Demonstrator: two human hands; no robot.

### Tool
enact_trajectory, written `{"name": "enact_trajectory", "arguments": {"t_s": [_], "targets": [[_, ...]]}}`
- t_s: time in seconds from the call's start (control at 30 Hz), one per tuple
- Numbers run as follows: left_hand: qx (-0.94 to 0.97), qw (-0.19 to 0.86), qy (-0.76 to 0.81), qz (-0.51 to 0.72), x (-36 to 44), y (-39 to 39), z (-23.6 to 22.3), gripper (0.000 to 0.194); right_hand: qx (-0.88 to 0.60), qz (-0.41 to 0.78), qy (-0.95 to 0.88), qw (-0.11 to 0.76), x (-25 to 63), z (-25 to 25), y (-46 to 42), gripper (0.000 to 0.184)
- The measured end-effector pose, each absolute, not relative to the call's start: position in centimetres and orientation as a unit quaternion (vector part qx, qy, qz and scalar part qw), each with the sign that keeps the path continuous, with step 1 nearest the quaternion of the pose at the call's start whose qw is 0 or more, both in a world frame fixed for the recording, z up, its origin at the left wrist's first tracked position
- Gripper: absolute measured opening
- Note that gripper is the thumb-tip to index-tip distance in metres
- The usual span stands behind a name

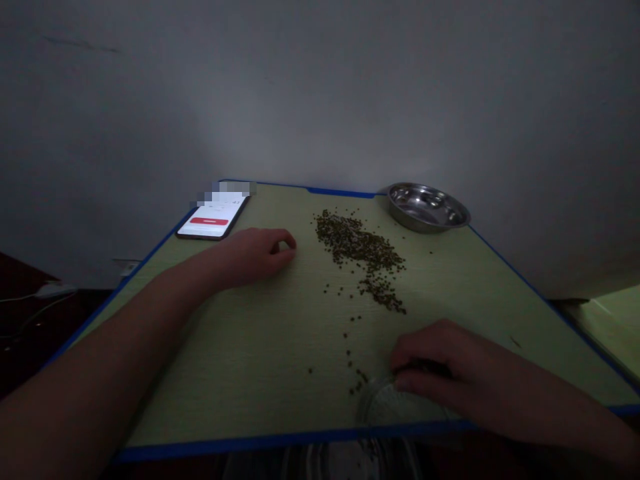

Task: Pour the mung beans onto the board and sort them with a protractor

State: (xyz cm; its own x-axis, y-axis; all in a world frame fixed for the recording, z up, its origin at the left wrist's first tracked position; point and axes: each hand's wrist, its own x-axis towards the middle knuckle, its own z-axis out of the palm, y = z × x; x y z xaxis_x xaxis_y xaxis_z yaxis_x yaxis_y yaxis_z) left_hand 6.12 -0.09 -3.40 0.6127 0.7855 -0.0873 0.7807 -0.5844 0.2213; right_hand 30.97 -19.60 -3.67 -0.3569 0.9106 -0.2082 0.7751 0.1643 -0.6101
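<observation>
Flanking the loose grains (356,243): a lit phone (210,219), a metal bowl (423,225)

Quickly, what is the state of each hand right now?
Left hand: loosely curled; any grip cannot be told.
Right hand: curled, by the clear container; grip cannot be told.

On the table (240,373), seeds (353,241) lie between phone (207,223), left, and bowl (430,212), right.

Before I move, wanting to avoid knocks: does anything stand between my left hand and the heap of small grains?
Nothing visible does; only the greenish tabletop shows between your left hand and the heap of small grains.
</observation>
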Motion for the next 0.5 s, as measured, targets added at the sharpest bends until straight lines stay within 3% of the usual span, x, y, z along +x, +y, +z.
{"name": "enact_trajectory", "arguments": {"t_s": [0.5], "targets": [[0.891, 0.122, 0.437, 0.015, 6.1, -0.4, -3.3, 0.043, -0.600, 0.242, -0.750, 0.136, 31.4, -2.1, -17.5, 0.028]]}}
